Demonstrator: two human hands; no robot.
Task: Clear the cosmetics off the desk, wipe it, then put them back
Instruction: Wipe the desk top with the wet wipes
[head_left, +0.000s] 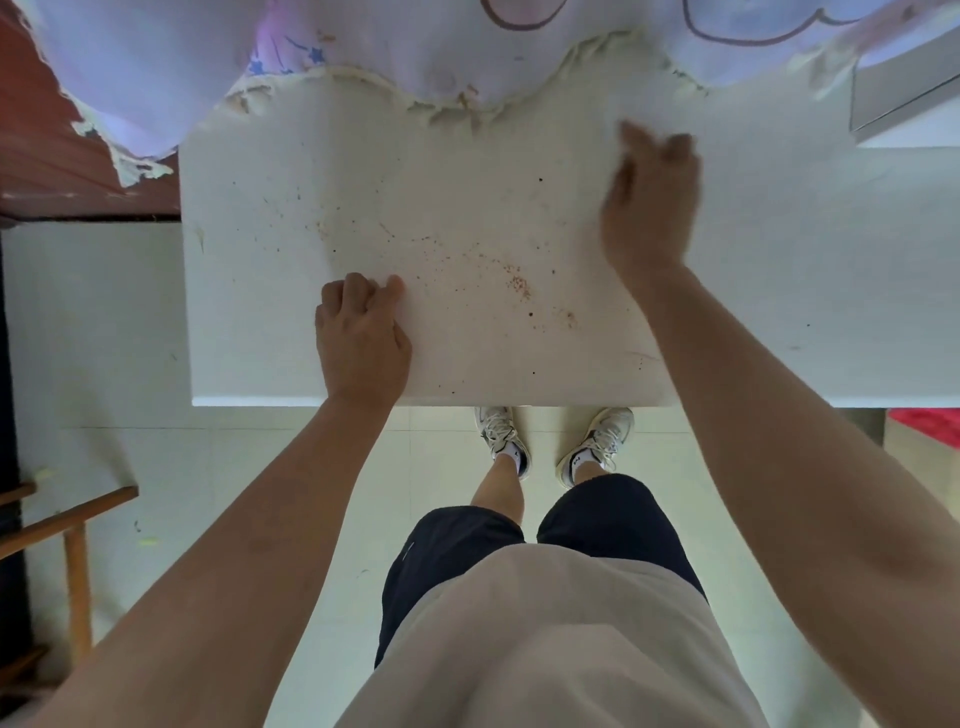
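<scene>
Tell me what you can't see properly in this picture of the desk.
All in the head view:
- Right hand: blurred, so its fingers and anything under it are unclear.
- Left hand: curled fingers hide whether it pinches anything.
- Desk: its back edge is covered by the pale cloth.
- Grey object: cut off by the right edge.
- Cosmetics: none in view.
</scene>
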